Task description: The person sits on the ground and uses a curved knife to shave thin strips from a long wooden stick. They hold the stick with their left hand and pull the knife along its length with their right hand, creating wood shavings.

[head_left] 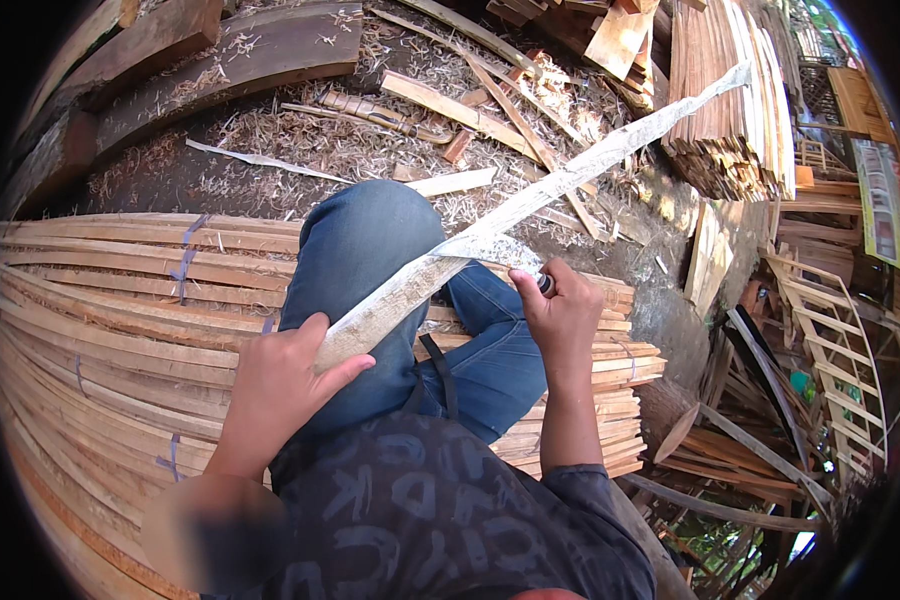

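A long pale strip of wood or bamboo slants from my lap up to the far right. My left hand grips its near, wider end over my left thigh, thumb along one side. In my right hand is a knife with a wide, light-smeared blade and a dark handle. The blade lies against the strip just beyond my left knee. Most of the handle is hidden in my fist.
I sit on bundles of long wooden slats, tied with purple bands. Shavings and offcuts litter the ground ahead. A stack of thin boards stands far right, near a wooden ladder-like frame. Thick curved timbers lie far left.
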A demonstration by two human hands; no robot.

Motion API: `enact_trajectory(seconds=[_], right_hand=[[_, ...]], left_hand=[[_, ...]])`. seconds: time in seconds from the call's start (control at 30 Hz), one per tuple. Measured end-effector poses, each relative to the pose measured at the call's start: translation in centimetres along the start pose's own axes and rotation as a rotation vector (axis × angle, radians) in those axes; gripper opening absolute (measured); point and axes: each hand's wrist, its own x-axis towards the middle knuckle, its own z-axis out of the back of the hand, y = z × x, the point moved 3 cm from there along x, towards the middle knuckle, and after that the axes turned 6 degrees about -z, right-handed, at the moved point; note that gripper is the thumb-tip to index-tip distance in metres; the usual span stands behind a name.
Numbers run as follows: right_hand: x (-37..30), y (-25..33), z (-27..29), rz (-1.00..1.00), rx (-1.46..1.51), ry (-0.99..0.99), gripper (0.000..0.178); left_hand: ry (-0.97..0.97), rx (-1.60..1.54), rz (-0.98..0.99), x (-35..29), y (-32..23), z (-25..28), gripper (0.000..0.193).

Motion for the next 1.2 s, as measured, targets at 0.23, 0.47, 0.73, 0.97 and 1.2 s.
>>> enact_trajectory(seconds=[0.23,0.47,0.73,0.97,1.2], right_hand=[[3.5,-4.5,0.9,-0.033,-0.052,-0.192,0.062],[-0.4,0.2,0.2,0.032,0.082,0.0,0.05],[5.3,-6.3,2.5,-0.188,0.008,-0.204,0.048],[4.1,-3.4,1.2,-0.163,0.019,-0.119,0.053],[3.8,-4.3,3.1,-0.155,0.08,-0.118,0.056]], left_hand=[[-0.044,-0.013,-0.052,-0.1,0.0,-0.5,0.052],[-0.004,0.006,-0.04,0.1,0.2,-0.3,0.052],[0.03,-0.114,-0.021,0.4,0.4,0.3,0.053],[0.09,-0.169,0.062,0.0,0.7,0.8,0.052],[0.078,-0.216,0.032,0.8,0.9,0.3,0.051]])
